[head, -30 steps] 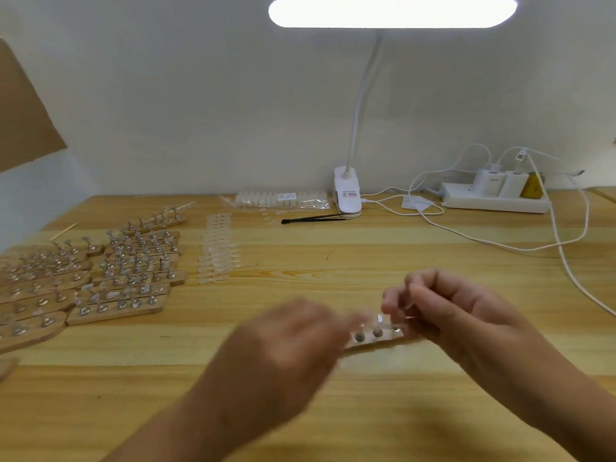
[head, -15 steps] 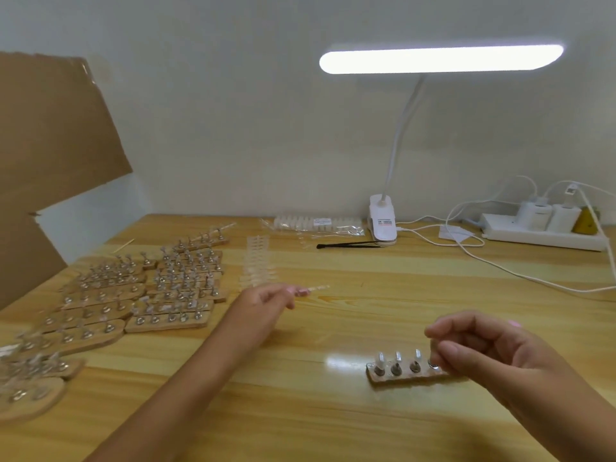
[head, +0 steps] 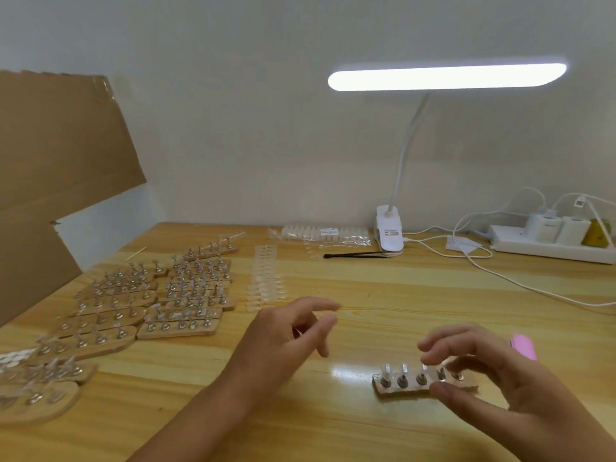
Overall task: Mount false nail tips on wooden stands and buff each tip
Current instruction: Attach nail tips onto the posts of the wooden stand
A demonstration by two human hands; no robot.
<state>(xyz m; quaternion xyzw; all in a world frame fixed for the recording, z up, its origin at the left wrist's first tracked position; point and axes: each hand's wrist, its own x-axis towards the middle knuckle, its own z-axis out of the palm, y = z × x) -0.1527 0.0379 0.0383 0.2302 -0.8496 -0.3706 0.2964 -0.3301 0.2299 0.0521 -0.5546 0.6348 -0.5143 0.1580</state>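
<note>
Moved: left hand [head: 293, 328] has come back from the strips of loose tips [head: 265, 278] toward the middle of the table [head: 416, 295] over the last half second; the thin clear piece it pinched then no longer shows in its fingers
Unmoved: right hand [head: 493, 371] and the wooden stand [head: 400, 387] sit where they were, near the front edge on the right
Left hand: released, fingers spread and slack, smeared by motion, hovering over bare wood, apart from the stand and to its left
Right hand: grasping the stand's right end, thumb against the front edge, fingers arched over the pegs there; how firmly the fingertips touch is lost in blur
Stand: flat on the table, a short strip with a row of metal pegs; clear nail tips [head: 404, 368] stand upright on the left pegs
Behind the right hand: a pink block [head: 525, 346] lies on the table, partly hidden by the knuckles
Far left: many spare stands [head: 186, 295] lie packed side by side in rows, pegs up
Back edge: a bag of tips [head: 320, 233] beside the clip base of the lit desk lamp [head: 446, 76], a black tool [head: 353, 255] lying in front of both
Right rear: a white power strip [head: 550, 248] with chargers plugged in, white cables trailing across the wood
Left wall: a sheet of cardboard [head: 60, 155] leaning against it
</note>
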